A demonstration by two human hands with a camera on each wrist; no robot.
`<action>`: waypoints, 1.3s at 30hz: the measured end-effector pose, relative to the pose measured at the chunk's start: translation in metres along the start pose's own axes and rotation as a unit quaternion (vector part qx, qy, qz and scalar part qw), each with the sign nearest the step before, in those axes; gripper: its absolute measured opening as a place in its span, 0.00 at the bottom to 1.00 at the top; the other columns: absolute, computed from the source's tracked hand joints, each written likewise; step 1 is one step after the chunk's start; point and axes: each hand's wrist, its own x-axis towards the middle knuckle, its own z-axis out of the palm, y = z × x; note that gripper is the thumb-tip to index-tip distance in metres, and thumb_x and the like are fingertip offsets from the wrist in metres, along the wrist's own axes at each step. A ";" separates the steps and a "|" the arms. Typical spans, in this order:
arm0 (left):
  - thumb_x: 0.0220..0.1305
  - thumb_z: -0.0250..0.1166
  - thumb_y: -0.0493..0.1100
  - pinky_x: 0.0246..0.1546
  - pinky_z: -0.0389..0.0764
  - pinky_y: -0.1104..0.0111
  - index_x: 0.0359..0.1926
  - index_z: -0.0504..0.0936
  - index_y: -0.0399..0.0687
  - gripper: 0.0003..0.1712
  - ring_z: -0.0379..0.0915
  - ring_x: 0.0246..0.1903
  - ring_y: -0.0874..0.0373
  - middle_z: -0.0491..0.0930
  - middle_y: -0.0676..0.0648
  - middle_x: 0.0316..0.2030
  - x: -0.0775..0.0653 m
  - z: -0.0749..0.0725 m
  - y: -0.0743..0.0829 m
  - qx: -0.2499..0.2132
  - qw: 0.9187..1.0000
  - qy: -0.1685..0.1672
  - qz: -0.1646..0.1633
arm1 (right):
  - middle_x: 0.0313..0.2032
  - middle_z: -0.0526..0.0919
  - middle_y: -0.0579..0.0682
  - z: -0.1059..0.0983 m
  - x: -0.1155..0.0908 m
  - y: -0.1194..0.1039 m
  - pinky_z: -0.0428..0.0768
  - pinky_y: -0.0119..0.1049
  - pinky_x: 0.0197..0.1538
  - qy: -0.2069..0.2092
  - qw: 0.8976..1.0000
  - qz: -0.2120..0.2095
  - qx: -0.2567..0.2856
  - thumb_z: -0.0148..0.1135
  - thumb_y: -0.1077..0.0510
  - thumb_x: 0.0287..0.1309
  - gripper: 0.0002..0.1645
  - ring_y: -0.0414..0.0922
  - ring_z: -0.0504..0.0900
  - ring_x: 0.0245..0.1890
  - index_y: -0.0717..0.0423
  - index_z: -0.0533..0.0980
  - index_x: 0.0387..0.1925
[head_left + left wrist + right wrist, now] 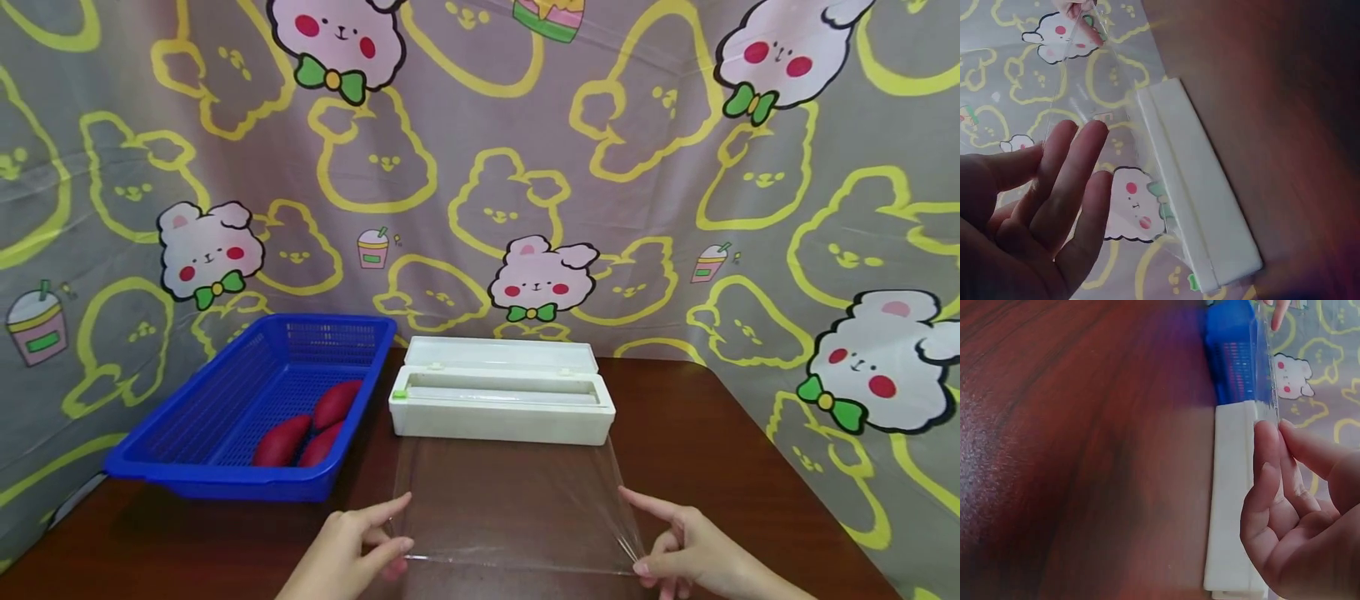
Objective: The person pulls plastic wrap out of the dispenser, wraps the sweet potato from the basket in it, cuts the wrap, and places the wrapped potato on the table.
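Note:
A clear sheet of cling film (510, 508) stretches from the white cling film dispenser (502, 422) toward the person. My left hand (351, 546) pinches its near left corner between thumb and fingers, the index finger pointing forward along the side. At the near right corner my right hand (678, 546) pinches the film, its index finger also extended. The near edge runs taut between both hands, with small creases by the right one. In the right wrist view, thumb and fingertips (1266, 434) meet at the film's edge. The dispenser's lid (498, 354) is raised, and a film roll lies inside.
Left of the dispenser stands a blue plastic basket (225, 473) holding three red oblong items (283, 442). All rest on a dark brown wooden table (675, 417). A patterned cloth (637, 200) hangs behind and along the sides.

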 end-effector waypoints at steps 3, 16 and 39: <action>0.56 0.63 0.40 0.31 0.76 0.68 0.52 0.68 0.23 0.28 0.71 0.16 0.75 0.78 0.62 0.15 -0.001 0.002 -0.003 -0.025 0.998 -0.043 -0.047 | 0.18 0.77 0.57 0.001 0.002 0.004 0.74 0.30 0.20 0.011 1.000 0.012 -0.012 0.62 0.62 0.51 0.49 0.40 0.75 0.16 0.70 0.41 0.64; 0.49 0.67 0.44 0.21 0.71 0.68 0.50 0.72 0.26 0.31 0.69 0.18 0.70 0.76 0.59 0.15 -0.003 0.016 -0.020 0.016 0.979 -0.132 -0.154 | 0.16 0.72 0.44 -0.002 0.013 0.028 0.67 0.25 0.21 -0.047 0.998 0.007 0.050 0.60 0.66 0.51 0.48 0.35 0.69 0.16 0.73 0.40 0.63; 0.47 0.69 0.42 0.23 0.74 0.67 0.46 0.73 0.22 0.30 0.74 0.22 0.65 0.80 0.50 0.21 0.006 0.028 -0.038 0.039 0.968 -0.180 -0.170 | 0.15 0.71 0.43 -0.003 0.030 0.058 0.69 0.24 0.21 -0.028 0.998 0.048 0.040 0.62 0.68 0.45 0.49 0.34 0.70 0.15 0.71 0.43 0.63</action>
